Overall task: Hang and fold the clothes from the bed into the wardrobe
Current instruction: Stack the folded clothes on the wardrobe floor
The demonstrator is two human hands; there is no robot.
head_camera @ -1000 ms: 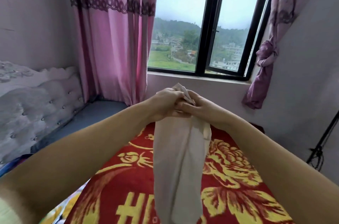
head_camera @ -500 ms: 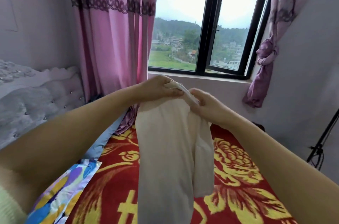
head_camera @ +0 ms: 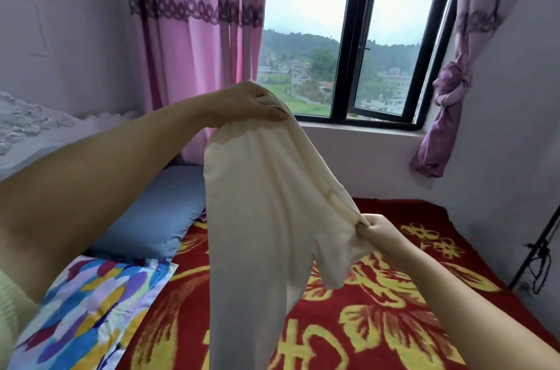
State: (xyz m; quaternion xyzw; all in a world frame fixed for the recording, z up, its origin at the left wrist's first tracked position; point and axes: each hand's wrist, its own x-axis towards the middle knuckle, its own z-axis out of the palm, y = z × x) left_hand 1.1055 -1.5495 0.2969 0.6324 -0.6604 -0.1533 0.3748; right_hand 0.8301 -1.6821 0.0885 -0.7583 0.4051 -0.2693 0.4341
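A cream-coloured garment [head_camera: 254, 218] hangs in the air over the bed, its long part dropping out of the bottom of the view. My left hand [head_camera: 248, 102] is raised and pinches one end of its upper edge. My right hand [head_camera: 378, 230] is lower and to the right and grips the other end, so that edge runs stretched on a slant between the two hands. A shorter flap of cloth dangles under my right hand. The wardrobe is out of view.
A red blanket with yellow flowers [head_camera: 394, 324] covers the bed. A blue pillow [head_camera: 157, 218] and a multicoloured pillow [head_camera: 91, 309] lie at the left by the padded headboard [head_camera: 27, 133]. Pink curtains [head_camera: 194, 45], a window [head_camera: 348, 36] and a black stand [head_camera: 536, 254] border the bed.
My hands were together at the top of the garment. They have drawn apart: the left rose and went left, the right dropped to the right, spreading the cloth.
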